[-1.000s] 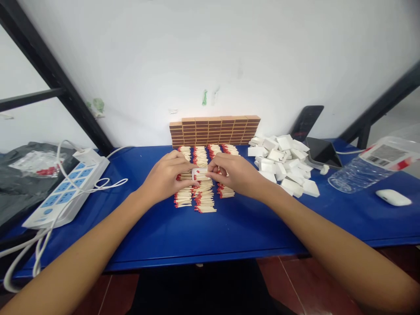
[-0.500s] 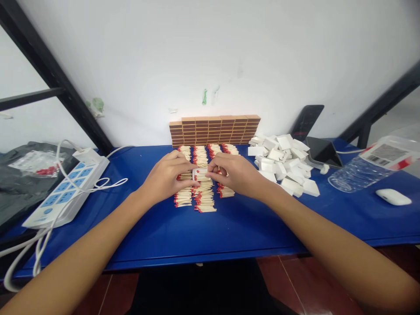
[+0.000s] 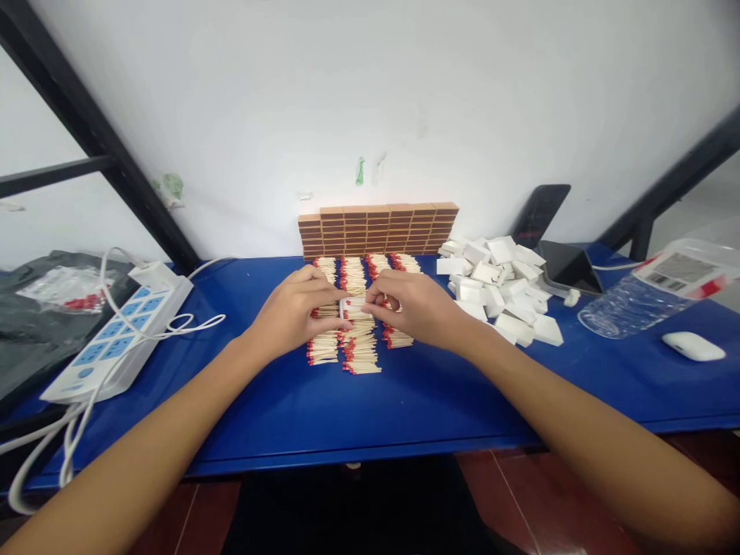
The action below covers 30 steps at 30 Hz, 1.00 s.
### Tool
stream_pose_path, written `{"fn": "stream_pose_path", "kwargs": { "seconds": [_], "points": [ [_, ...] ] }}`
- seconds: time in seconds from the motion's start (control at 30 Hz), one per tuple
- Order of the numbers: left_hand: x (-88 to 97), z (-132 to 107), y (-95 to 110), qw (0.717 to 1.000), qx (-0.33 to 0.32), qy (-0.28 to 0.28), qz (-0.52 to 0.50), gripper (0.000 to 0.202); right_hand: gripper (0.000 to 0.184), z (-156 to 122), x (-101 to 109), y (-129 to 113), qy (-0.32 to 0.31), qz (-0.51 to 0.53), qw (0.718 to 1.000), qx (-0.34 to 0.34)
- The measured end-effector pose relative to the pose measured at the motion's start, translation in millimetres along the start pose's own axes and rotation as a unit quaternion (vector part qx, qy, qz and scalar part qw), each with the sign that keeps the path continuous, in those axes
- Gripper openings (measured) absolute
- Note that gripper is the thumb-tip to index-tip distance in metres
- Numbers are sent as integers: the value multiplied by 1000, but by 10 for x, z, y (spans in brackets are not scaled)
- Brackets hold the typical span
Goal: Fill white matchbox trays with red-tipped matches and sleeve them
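Observation:
Between the thumb and fingers of my left hand (image 3: pixel 292 308) is a small white matchbox tray (image 3: pixel 342 311), seen over the rows of matches. Red-headed matchsticks (image 3: pixel 355 308) lie in it, heads to the left. My right hand (image 3: pixel 410 304) is closed in a pinch at the tray's right end, on the matchstick ends; how many it grips is hidden by the fingers. Under and around both hands, loose matches (image 3: pixel 361 358) lie in several columns on the blue table (image 3: pixel 277 408), partly covered by the hands.
Stacked brown matchboxes (image 3: pixel 378 231) stand against the wall. To the right are a heap of white trays (image 3: pixel 509 285), a dark phone (image 3: pixel 540 216), a clear plastic jar (image 3: pixel 630 301) and a white earphone case (image 3: pixel 692 346). A white power strip (image 3: pixel 116 339) with cables and a black bag (image 3: pixel 35 331) are left.

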State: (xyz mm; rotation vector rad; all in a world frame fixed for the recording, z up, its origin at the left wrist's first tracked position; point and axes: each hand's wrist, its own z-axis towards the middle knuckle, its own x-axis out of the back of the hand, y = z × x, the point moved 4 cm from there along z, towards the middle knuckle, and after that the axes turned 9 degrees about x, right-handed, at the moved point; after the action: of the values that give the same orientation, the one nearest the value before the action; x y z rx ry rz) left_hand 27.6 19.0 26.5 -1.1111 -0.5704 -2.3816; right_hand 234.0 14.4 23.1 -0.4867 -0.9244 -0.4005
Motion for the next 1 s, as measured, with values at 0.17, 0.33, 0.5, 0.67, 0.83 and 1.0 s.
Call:
{"fn": "stream_pose_path", "kwargs": {
  "seconds": [0.17,0.33,0.5,0.67,0.83,1.0],
  "points": [
    [1,-1,4,1000,4,-1,-5,45,9,-2,-10,1,2,-3,1000,9],
    [7,-6,-9,1000,9,-5,-5,45,8,-5,11,-24,11,-5,1000,17],
    [1,2,-14,1000,10,-4,-8,44,9,-9,30,-37,14,-1,1000,10],
    [10,7,-7,1000,6,0,-10,45,9,-7,27,-37,16,-1,1000,11],
    [13,5,-10,1000,11,-4,-11,44,9,-9,24,-31,13,-7,1000,5],
    [2,1,-8,1000,9,-3,-2,44,9,-11,19,-25,19,-8,1000,11]
  ]
}}
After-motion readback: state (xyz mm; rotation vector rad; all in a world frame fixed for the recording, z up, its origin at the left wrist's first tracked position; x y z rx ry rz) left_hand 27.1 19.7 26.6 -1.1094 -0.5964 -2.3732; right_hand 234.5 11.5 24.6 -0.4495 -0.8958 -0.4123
